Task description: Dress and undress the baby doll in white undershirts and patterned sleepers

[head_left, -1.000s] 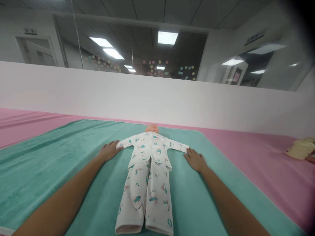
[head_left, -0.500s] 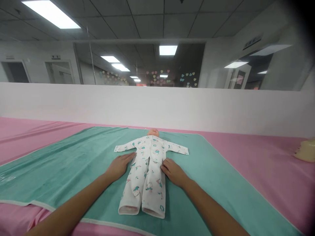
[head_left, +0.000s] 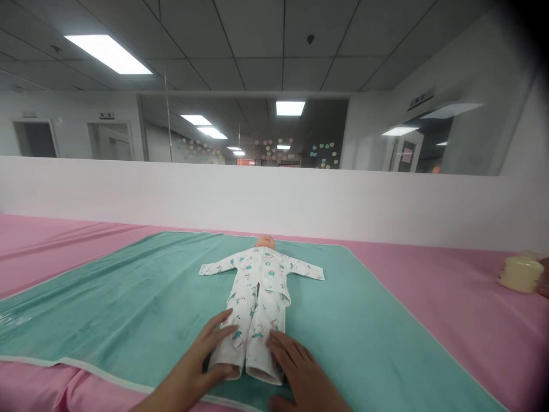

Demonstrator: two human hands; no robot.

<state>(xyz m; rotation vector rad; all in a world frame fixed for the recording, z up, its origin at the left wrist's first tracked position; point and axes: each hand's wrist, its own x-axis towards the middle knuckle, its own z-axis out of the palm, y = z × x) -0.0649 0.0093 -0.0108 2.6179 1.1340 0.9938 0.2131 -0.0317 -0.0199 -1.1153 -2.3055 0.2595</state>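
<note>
A baby doll (head_left: 266, 242) lies on its back on a green blanket (head_left: 343, 337), its head toward the wall and its arms spread out sideways. It wears a white printed top (head_left: 262, 268) and matching white trousers (head_left: 256, 320). Over the left trouser leg is my left hand (head_left: 206, 355), with fingers apart near the fabric. My right hand (head_left: 298, 366) lies over the right leg, fingers stretched out on or just above the cloth. Neither hand grips anything. The doll's hands and feet do not show from the sleeves and trouser legs.
Pink cloth (head_left: 463, 297) surrounds the blanket. A pale yellow container (head_left: 521, 273) stands at the far right, with part of another person's hand (head_left: 544, 276) beside it. Behind the doll rises a low white wall (head_left: 171, 191) with glass above.
Both my hands have moved from the sleeve ends, past the doll's waist, down to the lower trouser legs. The view has tilted upward.
</note>
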